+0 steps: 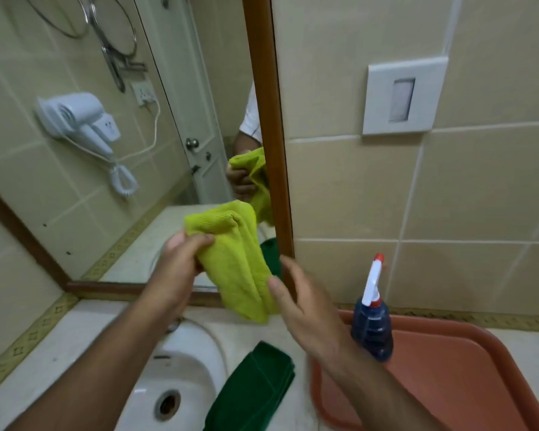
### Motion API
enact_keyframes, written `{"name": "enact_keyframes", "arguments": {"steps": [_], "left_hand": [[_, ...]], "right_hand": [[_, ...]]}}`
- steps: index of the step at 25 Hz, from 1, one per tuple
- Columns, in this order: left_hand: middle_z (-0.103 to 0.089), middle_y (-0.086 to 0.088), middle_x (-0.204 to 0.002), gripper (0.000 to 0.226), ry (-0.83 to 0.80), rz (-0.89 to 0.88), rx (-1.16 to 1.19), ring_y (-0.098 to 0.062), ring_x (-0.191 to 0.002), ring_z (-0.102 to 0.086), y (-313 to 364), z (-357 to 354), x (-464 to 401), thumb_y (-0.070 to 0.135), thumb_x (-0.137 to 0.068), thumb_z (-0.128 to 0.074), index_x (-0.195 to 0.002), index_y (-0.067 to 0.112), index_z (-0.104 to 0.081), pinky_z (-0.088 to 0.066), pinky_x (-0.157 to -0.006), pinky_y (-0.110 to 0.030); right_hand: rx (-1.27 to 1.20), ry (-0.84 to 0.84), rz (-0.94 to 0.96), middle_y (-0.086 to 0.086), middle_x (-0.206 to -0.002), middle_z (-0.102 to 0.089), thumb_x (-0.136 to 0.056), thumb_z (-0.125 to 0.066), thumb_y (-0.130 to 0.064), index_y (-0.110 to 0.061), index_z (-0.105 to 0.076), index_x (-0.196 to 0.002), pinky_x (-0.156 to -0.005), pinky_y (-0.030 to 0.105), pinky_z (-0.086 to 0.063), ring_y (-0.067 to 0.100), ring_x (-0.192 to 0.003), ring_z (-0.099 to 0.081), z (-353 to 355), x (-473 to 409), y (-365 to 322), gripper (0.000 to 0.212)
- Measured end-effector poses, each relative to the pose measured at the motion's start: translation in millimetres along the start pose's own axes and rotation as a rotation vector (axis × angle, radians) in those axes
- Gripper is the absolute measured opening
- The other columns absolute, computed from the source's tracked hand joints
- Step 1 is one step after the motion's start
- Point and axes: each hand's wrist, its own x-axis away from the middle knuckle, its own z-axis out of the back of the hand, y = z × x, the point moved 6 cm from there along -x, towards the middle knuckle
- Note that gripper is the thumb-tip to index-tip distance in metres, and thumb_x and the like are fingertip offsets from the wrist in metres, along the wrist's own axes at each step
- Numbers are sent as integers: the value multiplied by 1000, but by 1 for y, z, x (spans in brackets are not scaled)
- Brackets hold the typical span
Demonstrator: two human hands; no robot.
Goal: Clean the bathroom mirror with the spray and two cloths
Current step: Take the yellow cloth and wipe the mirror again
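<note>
A yellow-green cloth hangs folded in front of the mirror's lower right corner. My left hand grips its upper left part. My right hand is beside the cloth's lower right edge, fingers apart, thumb touching or nearly touching the fabric. The wood-framed mirror fills the upper left. A dark green cloth lies folded on the counter between the sink and the tray. The blue spray bottle with a white and red trigger stands upright on the tray's far left corner.
A white sink sits below my left arm. A terracotta tray lies on the counter at the right. A white wall plate is on the tiles. The mirror reflects a hair dryer and a door.
</note>
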Motion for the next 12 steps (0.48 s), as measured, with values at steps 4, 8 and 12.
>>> {"name": "enact_keyframes", "arguments": {"steps": [4, 8, 12], "left_hand": [[-71, 3, -100, 30, -4, -427, 65, -11, -91, -69, 99, -12, -29, 9, -88, -52, -113, 25, -57, -59, -80, -29], [-51, -12, -140, 47, 150, -828, -34, -25, -116, -58, 148, -26, -58, 12, -96, -56, -136, 31, -39, -51, -99, -39], [-56, -6, -114, 22, 431, -1194, -265, -6, -108, -52, 169, -54, -72, -2, -96, -55, -112, 14, -53, -45, -101, -29]], "right_hand": [[614, 550, 429, 16, -161, -30, -94, -43, -48, -9, -35, -154, -119, 46, -22, 35, -149, -25, 88, -85, -86, 72], [952, 781, 600, 19, -159, -32, -91, -55, -30, -7, -37, -153, -120, 51, -16, 39, -147, -26, 117, -160, -120, 69], [1072, 973, 724, 15, -158, -33, -90, -55, -28, -8, -41, -151, -117, 51, -24, 36, -145, -33, 114, -170, -108, 66]]}}
